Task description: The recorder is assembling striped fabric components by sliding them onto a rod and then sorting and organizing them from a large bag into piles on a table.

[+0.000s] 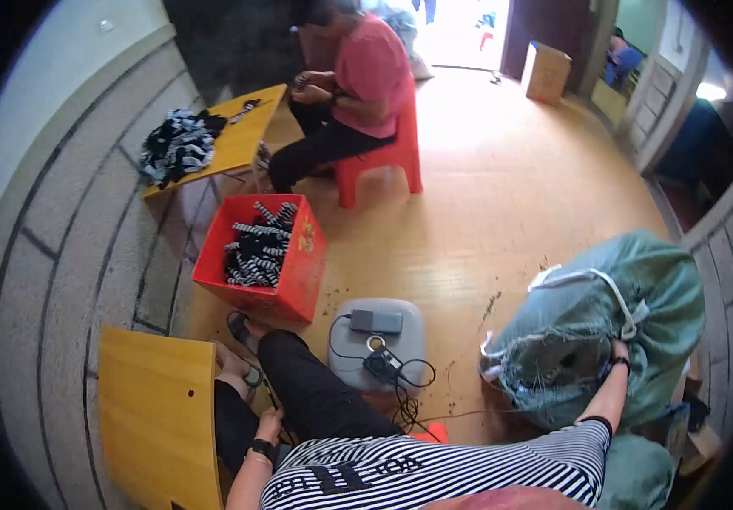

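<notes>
My left hand (270, 423) is closed beside my thigh, near the right edge of a yellow wooden board (158, 416). A thin dark strip sticks up out of it, too small to name. On the right, a big green woven sack (660, 297) lies with its frayed mouth facing me. My right hand (620, 350) is at the right rim of that mouth, fingers bent around the edge and partly hidden. Dark contents show dimly inside the sack. A white cord (609, 289) runs over its top.
A grey stool (409, 357) bears a grey box-shaped device (375, 321) and black cables. Beyond stands a red bin (303, 276) of black-and-white striped pieces. Another person (375, 76) sits on a red stool (409, 153) at a yellow table (252, 140) with a similar pile.
</notes>
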A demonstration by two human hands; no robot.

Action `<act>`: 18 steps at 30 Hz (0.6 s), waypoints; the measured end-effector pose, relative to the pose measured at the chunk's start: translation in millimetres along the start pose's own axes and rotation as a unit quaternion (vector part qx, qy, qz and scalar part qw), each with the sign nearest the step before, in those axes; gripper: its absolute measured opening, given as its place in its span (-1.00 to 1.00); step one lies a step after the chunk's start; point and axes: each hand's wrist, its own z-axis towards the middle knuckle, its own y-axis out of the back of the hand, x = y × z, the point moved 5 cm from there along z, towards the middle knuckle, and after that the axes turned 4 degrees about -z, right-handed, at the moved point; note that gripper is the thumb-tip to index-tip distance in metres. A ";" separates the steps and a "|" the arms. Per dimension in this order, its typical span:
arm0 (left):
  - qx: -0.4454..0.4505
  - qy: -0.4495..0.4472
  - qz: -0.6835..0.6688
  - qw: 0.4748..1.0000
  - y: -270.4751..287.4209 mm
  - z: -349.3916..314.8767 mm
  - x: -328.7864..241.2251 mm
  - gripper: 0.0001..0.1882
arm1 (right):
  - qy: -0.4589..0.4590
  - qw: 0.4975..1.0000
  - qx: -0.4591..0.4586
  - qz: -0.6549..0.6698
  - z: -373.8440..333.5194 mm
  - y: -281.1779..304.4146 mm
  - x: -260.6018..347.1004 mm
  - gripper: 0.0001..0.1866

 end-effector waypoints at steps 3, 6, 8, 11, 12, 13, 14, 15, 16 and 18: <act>-0.016 -0.117 0.080 0.990 9.2 -3.6 5.2 -0.79 | 0.024 0.996 -0.033 0.080 -1.4 14.2 -0.6 -0.39; -0.001 -0.028 0.019 0.999 11.6 -3.0 3.7 -0.76 | -0.012 0.984 -0.003 0.180 -6.8 13.7 0.2 -0.49; 0.004 -0.024 0.008 1.000 6.3 -12.6 -8.5 -0.74 | -0.020 0.962 0.047 0.268 -10.9 15.6 -4.8 -0.49; 0.011 0.006 -0.020 1.000 3.3 -15.4 -13.8 -0.70 | 0.004 0.985 0.050 0.162 -8.4 15.4 -1.5 -0.46; 0.017 0.037 -0.037 0.998 2.6 -15.7 -11.8 -0.68 | 0.022 0.989 0.015 0.143 -7.8 16.3 -1.7 -0.44; 0.016 0.038 -0.038 0.998 2.8 -16.1 -12.6 -0.68 | 0.034 0.998 0.003 -0.061 0.7 22.1 5.2 -0.40; 0.015 0.020 -0.014 1.000 2.9 -16.3 -14.7 -0.66 | 0.036 0.997 0.003 -0.061 2.2 22.9 4.9 -0.40; 0.014 0.004 0.010 1.000 2.6 -16.4 -16.5 -0.65 | 0.031 0.999 0.004 -0.038 1.9 26.5 1.2 -0.40; 0.014 0.005 0.007 1.000 2.2 -16.3 -16.3 -0.65 | 0.025 1.000 0.005 -0.015 0.9 32.3 -3.3 -0.41; 0.030 0.034 0.005 0.999 -0.2 -14.0 -10.9 -0.65 | 0.012 0.999 0.008 0.028 -3.8 28.1 -6.8 -0.43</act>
